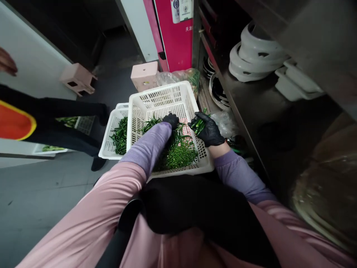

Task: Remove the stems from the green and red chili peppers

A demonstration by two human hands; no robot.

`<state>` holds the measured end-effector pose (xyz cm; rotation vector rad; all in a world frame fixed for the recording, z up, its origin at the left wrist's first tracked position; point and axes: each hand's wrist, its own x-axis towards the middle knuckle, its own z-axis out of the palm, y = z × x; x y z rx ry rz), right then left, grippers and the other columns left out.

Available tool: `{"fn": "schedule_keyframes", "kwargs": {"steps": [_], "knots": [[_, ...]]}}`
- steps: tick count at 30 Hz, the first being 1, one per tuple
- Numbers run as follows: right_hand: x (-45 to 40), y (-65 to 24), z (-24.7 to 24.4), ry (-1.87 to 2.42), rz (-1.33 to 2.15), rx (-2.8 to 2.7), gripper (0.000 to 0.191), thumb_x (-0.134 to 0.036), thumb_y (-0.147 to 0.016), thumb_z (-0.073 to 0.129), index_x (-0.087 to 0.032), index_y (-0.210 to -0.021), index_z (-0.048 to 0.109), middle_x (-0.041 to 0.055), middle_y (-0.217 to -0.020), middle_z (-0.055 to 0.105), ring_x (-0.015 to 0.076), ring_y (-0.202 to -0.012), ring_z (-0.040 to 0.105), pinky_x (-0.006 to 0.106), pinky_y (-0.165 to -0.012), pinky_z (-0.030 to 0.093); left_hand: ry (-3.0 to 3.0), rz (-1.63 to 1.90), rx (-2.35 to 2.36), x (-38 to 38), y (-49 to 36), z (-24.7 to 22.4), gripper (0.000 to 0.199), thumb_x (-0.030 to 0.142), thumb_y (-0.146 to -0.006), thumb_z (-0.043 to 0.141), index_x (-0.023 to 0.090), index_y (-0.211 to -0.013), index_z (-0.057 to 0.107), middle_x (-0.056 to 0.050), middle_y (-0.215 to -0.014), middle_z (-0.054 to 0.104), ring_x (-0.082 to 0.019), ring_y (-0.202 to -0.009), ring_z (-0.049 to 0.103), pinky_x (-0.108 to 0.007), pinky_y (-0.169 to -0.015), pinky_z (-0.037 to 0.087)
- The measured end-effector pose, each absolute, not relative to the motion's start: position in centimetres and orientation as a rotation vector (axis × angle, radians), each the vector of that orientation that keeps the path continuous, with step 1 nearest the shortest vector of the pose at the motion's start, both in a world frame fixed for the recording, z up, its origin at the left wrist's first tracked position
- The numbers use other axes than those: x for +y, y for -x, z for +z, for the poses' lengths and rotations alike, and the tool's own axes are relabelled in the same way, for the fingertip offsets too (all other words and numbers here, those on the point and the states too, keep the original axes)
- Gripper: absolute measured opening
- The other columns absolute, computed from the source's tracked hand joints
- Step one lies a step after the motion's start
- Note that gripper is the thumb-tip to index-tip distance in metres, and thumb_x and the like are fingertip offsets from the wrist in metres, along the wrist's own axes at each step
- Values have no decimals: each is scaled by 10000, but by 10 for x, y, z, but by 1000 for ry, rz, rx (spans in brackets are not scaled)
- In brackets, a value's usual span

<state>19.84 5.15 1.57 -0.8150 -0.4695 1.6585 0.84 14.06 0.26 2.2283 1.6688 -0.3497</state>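
A white slatted basket [174, 89] stands in front of me, with green stems or long peppers [180, 154] heaped mostly in its near part. My left hand [171, 120], in a black glove, reaches down into the basket among the greens; its fingers are hidden. At the basket's right rim my right hand [208, 130], also black-gloved, is closed around a small bunch of green pieces [198, 125]. A second white basket [104, 143] with more greens [120, 137] sits to the left, partly behind the first.
A person in dark trousers [69, 108] stands at the left near a pink stool [78, 79]. Another stool [144, 75] and plastic bags lie beyond the basket. Metal shelving [237, 111] with white dishes [259, 48] runs along the right.
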Motion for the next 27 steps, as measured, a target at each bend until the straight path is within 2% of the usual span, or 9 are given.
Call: {"fn": "schedule_keyframes", "kwargs": {"steps": [4, 7, 9, 13, 16, 18, 20, 23, 27], "knots": [[47, -195, 17, 920, 1677, -365, 296, -267, -809, 947, -259, -778, 653, -41, -656, 677, 167, -644, 688, 323, -719, 682, -2185, -232, 1700, 140, -6, -2, 242, 137, -909, 762, 150, -1142, 825, -191, -1237, 811, -321, -1280, 723, -382, -1114, 499], [44, -189, 15, 928, 1639, -447, 237, -223, -739, 949, -235, -782, 716, -29, -739, 740, 155, -709, 708, 296, -751, 649, -2073, 101, 1711, 120, 2, 13, 44, 243, -927, 792, 208, -907, 777, -104, -881, 765, -323, -1057, 761, -366, -945, 509], [43, -184, 14, 921, 1625, -538, 209, -219, -695, 944, -218, -810, 771, -8, -834, 796, 165, -796, 731, 302, -815, 637, -2003, 276, 1664, 96, 2, 27, 198, 300, -933, 809, 222, -779, 712, -70, -735, 671, -307, -928, 738, -354, -855, 483], [40, -176, 16, 998, 1572, -575, 207, -216, -643, 935, -222, -779, 778, -17, -802, 782, 186, -822, 712, 335, -855, 619, -2029, 341, 1556, 46, -7, 49, 206, 326, -967, 782, 226, -807, 702, -51, -715, 646, -265, -814, 674, -332, -804, 448], [36, -175, 18, 1001, 1601, -590, 205, -234, -653, 935, -231, -743, 751, -12, -787, 766, 195, -831, 715, 342, -842, 614, -2018, 385, 1573, 27, -14, 59, 155, 333, -1004, 751, 216, -902, 754, -60, -758, 688, -266, -840, 685, -325, -825, 459], [34, -176, 19, 986, 1609, -633, 229, -274, -675, 948, -232, -751, 736, -5, -801, 760, 202, -859, 725, 350, -872, 615, -1998, 442, 1547, 24, -15, 64, 108, 305, -971, 788, 212, -918, 772, -57, -773, 705, -264, -870, 698, -321, -851, 474], [34, -178, 18, 1005, 1539, -684, 277, -335, -706, 954, -242, -751, 697, -14, -778, 723, 203, -853, 711, 361, -882, 610, -1917, 480, 1496, 25, -15, 67, 98, 250, -928, 810, 211, -854, 760, -36, -734, 692, -241, -823, 681, -312, -837, 486], [36, -181, 17, 1041, 1377, -745, 340, -408, -741, 942, -253, -737, 639, -31, -735, 649, 190, -807, 652, 359, -847, 591, -1681, 492, 1460, 27, -12, 70, 239, 186, -898, 787, 204, -682, 685, -2, -586, 586, -193, -659, 583, -296, -723, 468], [37, -176, 20, 1037, 1278, -816, 343, -413, -752, 923, -254, -743, 620, -33, -744, 621, 176, -797, 608, 343, -817, 566, -1365, 574, 1449, 27, -14, 65, 355, 125, -833, 801, 200, -562, 585, 10, -511, 453, -160, -563, 465, -306, -626, 418]]}}
